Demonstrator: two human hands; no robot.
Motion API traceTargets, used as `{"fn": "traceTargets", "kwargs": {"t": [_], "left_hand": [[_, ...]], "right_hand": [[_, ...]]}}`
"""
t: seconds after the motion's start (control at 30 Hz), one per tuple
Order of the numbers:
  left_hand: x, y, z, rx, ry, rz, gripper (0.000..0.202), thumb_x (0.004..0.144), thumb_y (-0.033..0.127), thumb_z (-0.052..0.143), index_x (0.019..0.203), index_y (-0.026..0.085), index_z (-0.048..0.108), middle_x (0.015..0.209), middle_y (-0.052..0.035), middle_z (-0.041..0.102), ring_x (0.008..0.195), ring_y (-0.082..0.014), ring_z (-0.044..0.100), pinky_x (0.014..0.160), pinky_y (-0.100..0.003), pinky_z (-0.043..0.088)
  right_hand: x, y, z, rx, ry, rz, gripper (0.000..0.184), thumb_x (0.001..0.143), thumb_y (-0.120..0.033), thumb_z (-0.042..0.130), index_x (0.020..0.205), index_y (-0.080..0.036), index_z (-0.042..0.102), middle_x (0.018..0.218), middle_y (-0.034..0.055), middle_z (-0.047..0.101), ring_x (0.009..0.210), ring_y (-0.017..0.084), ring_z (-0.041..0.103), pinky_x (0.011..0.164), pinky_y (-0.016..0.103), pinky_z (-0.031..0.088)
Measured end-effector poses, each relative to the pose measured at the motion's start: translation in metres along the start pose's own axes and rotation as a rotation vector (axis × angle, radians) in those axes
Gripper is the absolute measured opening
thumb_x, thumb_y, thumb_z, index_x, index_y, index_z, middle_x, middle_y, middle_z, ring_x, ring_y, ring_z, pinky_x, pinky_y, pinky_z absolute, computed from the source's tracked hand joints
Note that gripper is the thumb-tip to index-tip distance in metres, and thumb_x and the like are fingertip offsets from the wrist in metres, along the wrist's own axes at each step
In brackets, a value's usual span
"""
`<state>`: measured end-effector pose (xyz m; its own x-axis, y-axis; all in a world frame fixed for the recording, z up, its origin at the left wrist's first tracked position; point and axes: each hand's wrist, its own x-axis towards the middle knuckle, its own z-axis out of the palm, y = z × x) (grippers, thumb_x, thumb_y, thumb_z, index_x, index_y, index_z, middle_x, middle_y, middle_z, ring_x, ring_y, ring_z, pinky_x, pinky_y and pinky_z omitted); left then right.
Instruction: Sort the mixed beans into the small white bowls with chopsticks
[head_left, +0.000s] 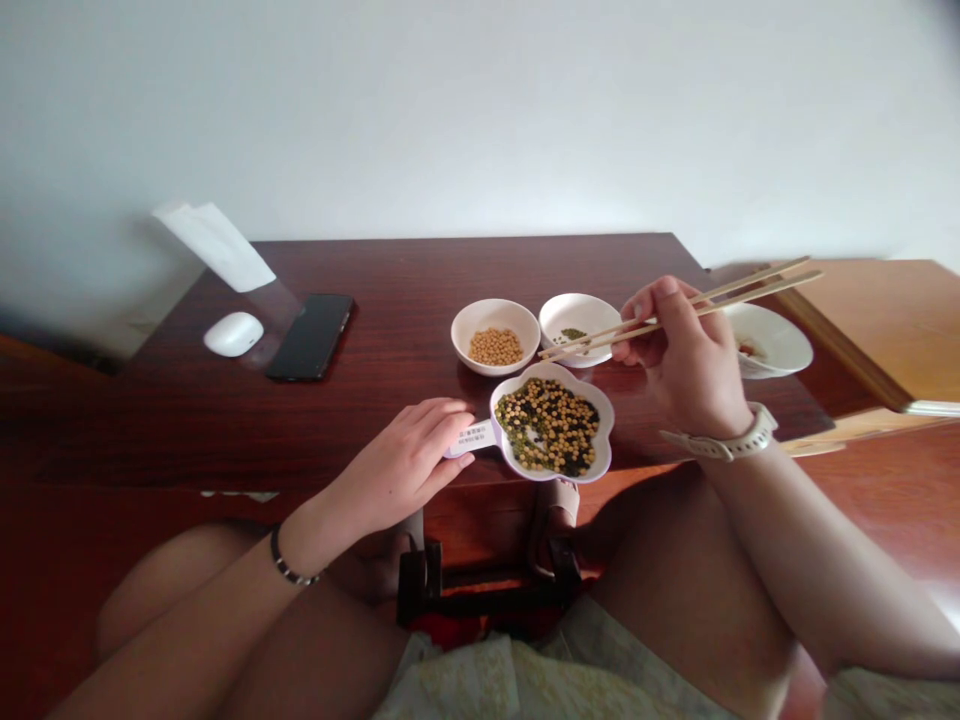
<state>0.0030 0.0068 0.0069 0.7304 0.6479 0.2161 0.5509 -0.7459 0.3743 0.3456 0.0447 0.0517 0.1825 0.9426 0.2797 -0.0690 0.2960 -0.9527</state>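
My left hand [416,455] grips the labelled handle of a flower-shaped bowl [604,440] at the table's front edge. Mixed beans [555,420], yellow, black and green, lie in it. In my right hand [686,350] is a pair of wooden chopsticks [750,287], their tips above the far rim of the flower-shaped bowl. Behind it stand two round white bowls. The left round bowl [465,325] holds yellow soybeans [496,347]; the right round bowl [570,305] has a few small green beans [574,335]. Whether anything is between the chopstick tips is too small to tell.
A white dish [787,345] with some reddish-brown bits sits right of my right hand, partly hidden. On the left of the dark wooden table [405,270] are a black phone [311,337], a white mouse [233,334] and a white packet [217,245]. A wall rises behind.
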Motion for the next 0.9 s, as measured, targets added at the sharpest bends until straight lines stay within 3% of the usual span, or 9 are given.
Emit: {"fn": "traceTargets", "kwargs": {"t": [0.1, 0.27, 0.5, 0.7, 0.9], "left_hand": [[0.0, 0.0, 0.0, 0.003, 0.001, 0.002, 0.031, 0.115, 0.028, 0.057, 0.143, 0.017, 0.06, 0.148, -0.0172, 0.067, 0.139, -0.0339, 0.062, 0.121, -0.053, 0.05], [0.001, 0.001, -0.001, 0.007, -0.005, 0.003, 0.03, 0.115, 0.029, 0.056, 0.143, 0.018, 0.058, 0.148, -0.0169, 0.066, 0.14, -0.0333, 0.062, 0.121, -0.052, 0.05], [0.001, 0.002, -0.003, 0.012, -0.005, 0.002, 0.03, 0.115, 0.028, 0.056, 0.144, 0.019, 0.058, 0.148, -0.0171, 0.066, 0.14, -0.0335, 0.062, 0.121, -0.054, 0.051], [0.001, 0.002, -0.003, -0.009, 0.006, -0.006, 0.032, 0.114, 0.028, 0.058, 0.146, 0.021, 0.059, 0.149, -0.0153, 0.067, 0.14, -0.0334, 0.063, 0.122, -0.054, 0.052], [0.002, 0.004, -0.005, -0.01, -0.003, -0.009, 0.03, 0.115, 0.028, 0.057, 0.144, 0.021, 0.061, 0.148, -0.0157, 0.068, 0.14, -0.0334, 0.063, 0.121, -0.054, 0.052]], "right_hand": [[0.007, 0.006, 0.01, 0.054, 0.058, -0.04, 0.042, 0.101, -0.059, 0.075, 0.081, -0.025, 0.062, 0.081, -0.0008, 0.061, 0.056, 0.01, 0.063, 0.046, 0.022, 0.051], [0.005, 0.009, 0.019, 0.024, 0.031, -0.022, 0.047, 0.099, -0.069, 0.073, 0.085, -0.025, 0.061, 0.077, -0.0011, 0.062, 0.059, 0.011, 0.066, 0.05, 0.022, 0.052], [-0.006, -0.001, 0.001, 0.016, 0.029, 0.035, 0.045, 0.097, -0.064, 0.078, 0.084, -0.024, 0.063, 0.084, -0.0006, 0.061, 0.058, 0.01, 0.064, 0.048, 0.022, 0.052], [-0.018, -0.001, -0.014, -0.124, -0.064, 0.165, 0.043, 0.101, -0.065, 0.074, 0.085, -0.026, 0.067, 0.069, 0.0, 0.064, 0.056, 0.015, 0.065, 0.049, 0.026, 0.055], [-0.027, -0.001, -0.017, -0.243, -0.127, 0.151, 0.046, 0.104, -0.068, 0.069, 0.085, -0.025, 0.068, 0.067, 0.0022, 0.069, 0.058, 0.017, 0.066, 0.051, 0.028, 0.054]]}}
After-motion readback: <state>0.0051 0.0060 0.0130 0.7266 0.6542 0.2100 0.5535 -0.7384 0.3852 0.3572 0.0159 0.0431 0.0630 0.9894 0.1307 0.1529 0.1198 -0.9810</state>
